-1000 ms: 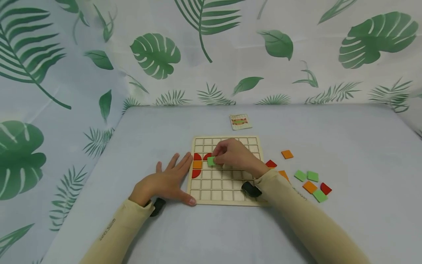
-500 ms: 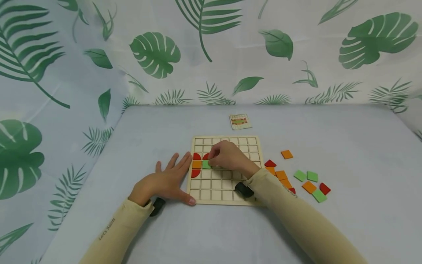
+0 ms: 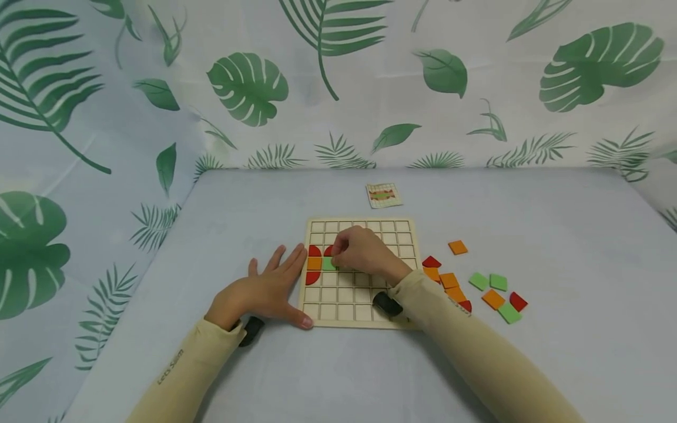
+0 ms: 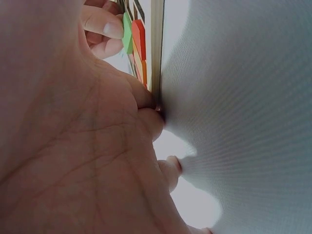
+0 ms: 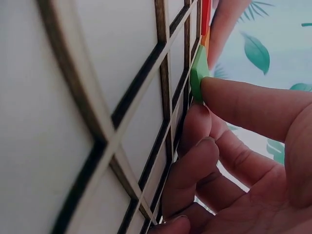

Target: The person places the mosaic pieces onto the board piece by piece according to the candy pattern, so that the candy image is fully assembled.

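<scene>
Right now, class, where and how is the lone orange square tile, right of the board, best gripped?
Probably pinch two opposite edges of the orange square tile, coming from above: it lies flat and apart, so all four edges are free.

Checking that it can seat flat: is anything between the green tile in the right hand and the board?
No other piece shows between the green tile and the board. The right hand pinches the tile, fingertips at its edge; whether one lies underneath, I can't tell.
</scene>
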The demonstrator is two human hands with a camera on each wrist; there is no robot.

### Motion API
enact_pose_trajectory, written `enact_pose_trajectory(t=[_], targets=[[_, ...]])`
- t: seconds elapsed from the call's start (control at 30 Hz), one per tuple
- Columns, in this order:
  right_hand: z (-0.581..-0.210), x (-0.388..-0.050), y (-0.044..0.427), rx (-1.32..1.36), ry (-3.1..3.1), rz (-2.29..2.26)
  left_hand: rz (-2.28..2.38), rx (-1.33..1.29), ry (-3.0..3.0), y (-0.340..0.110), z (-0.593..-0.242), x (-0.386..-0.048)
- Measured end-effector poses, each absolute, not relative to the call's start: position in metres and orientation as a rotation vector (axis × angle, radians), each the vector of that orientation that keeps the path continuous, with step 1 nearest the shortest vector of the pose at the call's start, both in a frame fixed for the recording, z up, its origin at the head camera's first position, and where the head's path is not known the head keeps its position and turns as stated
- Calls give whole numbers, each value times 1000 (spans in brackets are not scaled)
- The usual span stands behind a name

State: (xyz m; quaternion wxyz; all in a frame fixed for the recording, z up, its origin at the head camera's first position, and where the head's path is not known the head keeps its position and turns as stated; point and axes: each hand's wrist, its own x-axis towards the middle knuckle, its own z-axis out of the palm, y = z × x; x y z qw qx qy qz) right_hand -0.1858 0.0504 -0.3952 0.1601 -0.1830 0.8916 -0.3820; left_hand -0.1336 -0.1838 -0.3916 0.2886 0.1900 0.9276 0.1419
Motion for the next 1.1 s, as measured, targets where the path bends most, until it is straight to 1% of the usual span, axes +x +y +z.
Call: enact_pose_trajectory(t=[0.33,0.5,0.67,0.93,1.1], targets=[[-397,-184,47,-537,2612,-1090,392,509,2474,-184,-391,-133],[-398,-181,53,-522,2546,-1153,394,505,2472,-185,-392,-133],[-395,-177,73,-510,2392,-1229,405,497,2469,-185,-392,-133],[-384,-163,113,-651,2320,-1272,392,503,2477,-183,-392,-133],[-376,-163,144,-680,2364,-1261,374,503,2480,-183,-393,-133]])
